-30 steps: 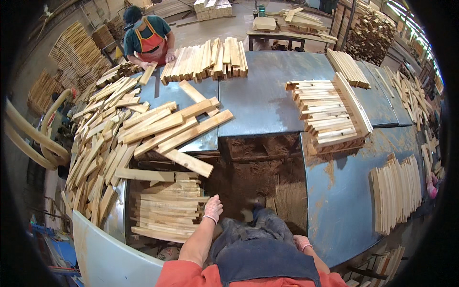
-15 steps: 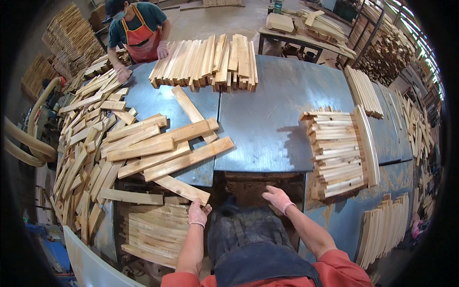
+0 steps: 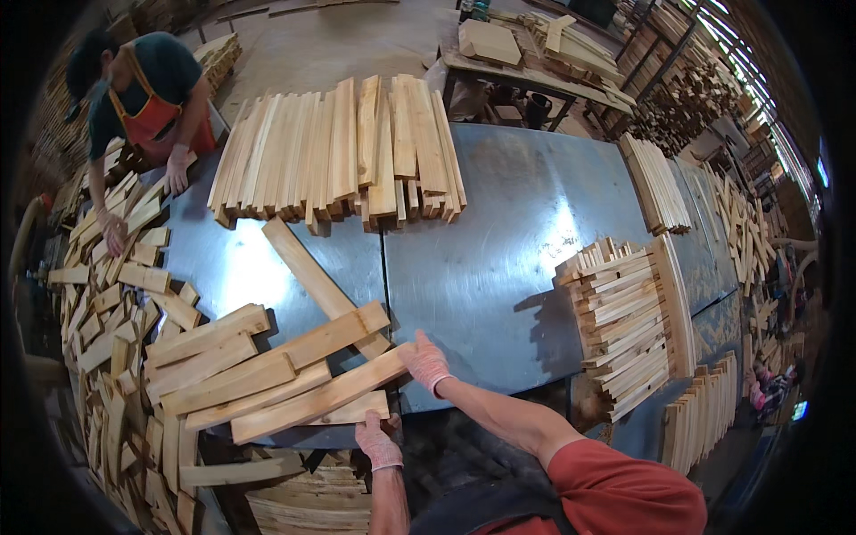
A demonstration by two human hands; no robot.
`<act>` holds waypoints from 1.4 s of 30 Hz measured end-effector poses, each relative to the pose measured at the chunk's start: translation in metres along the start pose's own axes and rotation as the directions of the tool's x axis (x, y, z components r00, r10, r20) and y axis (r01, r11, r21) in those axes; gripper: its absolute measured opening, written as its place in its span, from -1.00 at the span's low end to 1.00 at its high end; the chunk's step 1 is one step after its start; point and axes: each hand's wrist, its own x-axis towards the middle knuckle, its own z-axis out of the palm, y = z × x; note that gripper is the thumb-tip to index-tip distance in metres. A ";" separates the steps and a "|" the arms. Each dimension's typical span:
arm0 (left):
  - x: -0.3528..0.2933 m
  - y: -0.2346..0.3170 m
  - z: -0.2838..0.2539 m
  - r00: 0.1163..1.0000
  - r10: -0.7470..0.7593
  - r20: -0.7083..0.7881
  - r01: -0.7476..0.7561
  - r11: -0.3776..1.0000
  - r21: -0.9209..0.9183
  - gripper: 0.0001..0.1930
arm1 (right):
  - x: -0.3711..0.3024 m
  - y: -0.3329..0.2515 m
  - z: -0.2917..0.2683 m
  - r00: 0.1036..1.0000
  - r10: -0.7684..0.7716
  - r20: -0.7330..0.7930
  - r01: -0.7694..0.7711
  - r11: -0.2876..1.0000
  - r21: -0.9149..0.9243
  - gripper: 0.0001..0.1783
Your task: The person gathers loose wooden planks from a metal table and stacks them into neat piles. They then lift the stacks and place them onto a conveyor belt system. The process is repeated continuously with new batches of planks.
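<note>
My right hand (image 3: 426, 363), in a pale glove, grips the right end of a long wooden board (image 3: 312, 397) that lies slanted across the front of the pile. Just below it, my gloved left hand (image 3: 379, 443) pinches the end of a shorter board (image 3: 352, 408). That shorter board runs beneath the long one, so its far part is hidden. Behind them, more loose boards (image 3: 241, 383) overlap one another, and a single plank (image 3: 308, 267) points away toward the back.
A row of upright-packed boards (image 3: 312, 152) stands at the back of the metal table (image 3: 499, 196). To the right is a stack of strips (image 3: 624, 321). A jumbled heap (image 3: 116, 357) fills the left, where a co-worker (image 3: 147, 98) in a red apron handles pieces. Stacked boards (image 3: 312, 499) sit below the front edge.
My right hand has reached forward and left onto the long board's end. The short board under my left hand now lies farther in beneath the long one. The view has shifted.
</note>
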 end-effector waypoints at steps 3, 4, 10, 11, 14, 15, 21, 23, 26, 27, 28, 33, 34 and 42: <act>0.030 0.007 0.038 0.999 -0.030 0.045 0.028 0.999 0.040 -0.70 | 0.024 0.004 0.031 0.962 -0.258 0.086 0.264 0.962 -0.069 -0.31; 0.051 0.005 0.042 0.999 0.049 0.019 -0.049 0.999 0.020 -0.73 | 0.022 -0.021 0.036 0.963 -0.258 0.078 0.264 0.962 -0.071 -0.34; 0.139 0.037 0.097 0.998 -0.062 -0.004 0.060 0.984 -0.170 -0.69 | 0.026 -0.106 -0.045 0.943 -0.298 0.147 0.273 0.947 0.168 -0.22; 0.146 0.044 0.103 0.999 -0.048 0.009 0.049 0.984 -0.172 -0.68 | 0.039 -0.099 -0.065 0.932 -0.338 0.130 0.304 0.925 0.229 -0.19; 0.168 0.065 0.127 0.997 -0.082 0.006 0.082 0.993 -0.081 -0.65 | 0.108 -0.064 -0.128 0.910 -0.388 -0.147 0.405 0.907 0.113 -0.13; 0.169 0.074 0.133 0.988 -0.153 0.010 0.154 0.987 -0.049 -0.64 | 0.134 -0.056 -0.151 0.892 -0.383 -0.239 0.408 0.910 0.066 -0.09; 0.129 0.139 0.157 0.848 -0.524 0.080 0.381 0.707 0.596 -0.60 | 0.252 -0.077 -0.284 0.883 -0.203 -0.423 0.170 0.979 -0.114 0.02; 0.123 0.150 0.185 0.868 -0.452 0.207 0.246 0.752 0.612 -0.61 | 0.281 -0.085 -0.294 0.880 -0.191 -0.436 0.123 0.976 -0.180 0.02; 0.136 0.188 0.277 0.929 -0.104 0.356 -0.144 0.783 0.605 -0.69 | 0.314 -0.092 -0.296 0.885 -0.146 -0.443 0.028 0.965 -0.261 0.02; 0.147 0.199 0.315 0.929 0.035 0.369 -0.296 0.668 0.682 -0.74 | 0.316 -0.099 -0.295 0.897 -0.139 -0.420 0.015 0.959 -0.284 0.04; 0.165 0.211 0.340 0.895 0.174 0.411 -0.444 0.446 0.777 -0.73 | 0.316 -0.111 -0.297 0.907 -0.143 -0.395 0.013 0.949 -0.315 0.05; 0.243 0.222 0.483 0.795 0.356 0.491 -0.483 -0.117 0.868 0.07 | 0.334 -0.121 -0.310 0.861 -0.136 -0.491 0.087 0.989 -0.121 0.17; 0.258 0.222 0.501 0.791 0.365 0.491 -0.452 -0.192 0.871 0.11 | 0.339 -0.129 -0.310 0.861 -0.171 -0.480 0.124 0.984 -0.129 0.17; 0.279 0.198 0.557 0.838 0.420 0.349 -0.272 -0.234 0.934 0.15 | 0.374 -0.155 -0.311 0.961 0.010 -0.275 0.032 0.988 0.149 0.06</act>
